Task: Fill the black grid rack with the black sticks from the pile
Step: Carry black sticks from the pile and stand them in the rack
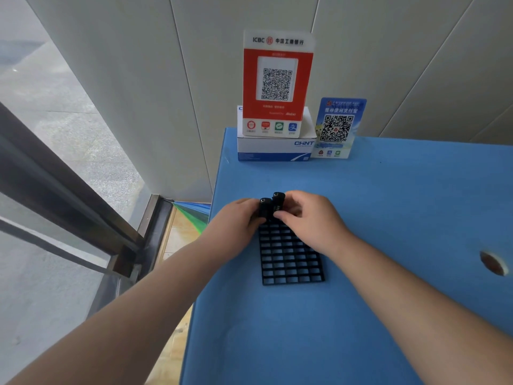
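Head | black grid rack [291,257] cells empty; left hand [236,223], right hand [308,218] each grip upright black sticks [270,208]

Two black sticks [270,208] — one grid rack [291,257], two QR signs [277,81], one box [274,150].

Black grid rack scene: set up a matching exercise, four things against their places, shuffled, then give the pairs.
Things:
1. black grid rack
2. two black sticks
3. red QR sign
4. blue QR card

Places:
A. leaning on the wall, right of the white box
B. flat on the blue table, near its left edge
C. standing on the white box
D. upright at the rack's far end, between both hands

Pairs: 1-B, 2-D, 3-C, 4-A
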`<state>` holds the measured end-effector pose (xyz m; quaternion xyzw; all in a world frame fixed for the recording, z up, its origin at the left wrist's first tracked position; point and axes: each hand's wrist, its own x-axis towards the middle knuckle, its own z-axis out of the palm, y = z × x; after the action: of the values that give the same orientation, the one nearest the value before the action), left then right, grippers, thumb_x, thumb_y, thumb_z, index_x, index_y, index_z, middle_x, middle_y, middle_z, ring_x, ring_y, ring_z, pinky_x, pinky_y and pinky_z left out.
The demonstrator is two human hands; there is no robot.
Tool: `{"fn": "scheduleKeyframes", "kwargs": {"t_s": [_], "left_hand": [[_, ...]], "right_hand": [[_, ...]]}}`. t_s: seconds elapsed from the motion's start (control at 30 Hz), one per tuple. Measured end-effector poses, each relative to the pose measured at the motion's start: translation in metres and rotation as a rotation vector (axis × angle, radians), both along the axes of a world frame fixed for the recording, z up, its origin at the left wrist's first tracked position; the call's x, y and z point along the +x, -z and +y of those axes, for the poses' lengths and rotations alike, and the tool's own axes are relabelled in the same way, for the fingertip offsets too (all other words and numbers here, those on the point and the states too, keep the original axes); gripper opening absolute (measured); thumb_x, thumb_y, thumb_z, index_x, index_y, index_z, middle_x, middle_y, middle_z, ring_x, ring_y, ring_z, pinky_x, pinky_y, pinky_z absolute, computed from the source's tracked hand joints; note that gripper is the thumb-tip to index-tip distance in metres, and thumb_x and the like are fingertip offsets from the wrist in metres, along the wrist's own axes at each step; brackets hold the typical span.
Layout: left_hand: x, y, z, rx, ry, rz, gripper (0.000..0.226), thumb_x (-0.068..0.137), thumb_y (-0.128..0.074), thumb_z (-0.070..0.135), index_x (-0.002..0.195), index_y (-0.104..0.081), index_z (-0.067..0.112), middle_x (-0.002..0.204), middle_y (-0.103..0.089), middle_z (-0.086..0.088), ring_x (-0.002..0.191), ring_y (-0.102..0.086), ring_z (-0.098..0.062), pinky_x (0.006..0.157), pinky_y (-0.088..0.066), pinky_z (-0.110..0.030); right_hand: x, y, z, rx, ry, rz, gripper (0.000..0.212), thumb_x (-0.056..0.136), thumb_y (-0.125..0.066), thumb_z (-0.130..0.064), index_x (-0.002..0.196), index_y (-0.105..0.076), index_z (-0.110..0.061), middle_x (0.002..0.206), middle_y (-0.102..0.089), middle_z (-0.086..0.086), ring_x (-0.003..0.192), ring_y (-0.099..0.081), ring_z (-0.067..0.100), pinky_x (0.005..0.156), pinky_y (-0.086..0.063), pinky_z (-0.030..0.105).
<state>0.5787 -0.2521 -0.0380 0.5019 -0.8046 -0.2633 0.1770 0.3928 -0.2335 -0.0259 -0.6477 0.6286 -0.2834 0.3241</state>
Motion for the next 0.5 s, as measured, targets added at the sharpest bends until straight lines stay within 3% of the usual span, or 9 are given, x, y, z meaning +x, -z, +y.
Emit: {"fn": "scheduleKeyframes", "kwargs": {"t_s": [0.3,0.5], "left_hand": [[0.007,0.001,0.010,0.012,0.000,-0.025,0.020,0.097,-0.058,0.019,0.113,-0.062,0.009,0.110,-0.065,-0.007,0.101,-0.060,-0.026,0.076,-0.038,-0.026],[0.010,0.000,0.018,0.017,0.016,-0.016,0.023,0.096,-0.059,0.018,0.117,-0.064,0.012,0.112,-0.066,-0.006,0.102,-0.061,-0.024,0.077,-0.037,-0.022]], "right_hand": [[-0.001,-0.002,0.009,0.027,-0.099,0.107,0.018,0.091,-0.071,-0.022,0.107,-0.071,-0.031,0.097,-0.070,-0.020,0.093,-0.064,-0.002,0.082,-0.046,0.017],[0.004,0.003,0.022,0.003,-0.086,0.134,0.022,0.091,-0.070,-0.022,0.112,-0.072,-0.030,0.099,-0.070,-0.020,0.087,-0.060,-0.007,0.077,-0.040,0.007]]}}
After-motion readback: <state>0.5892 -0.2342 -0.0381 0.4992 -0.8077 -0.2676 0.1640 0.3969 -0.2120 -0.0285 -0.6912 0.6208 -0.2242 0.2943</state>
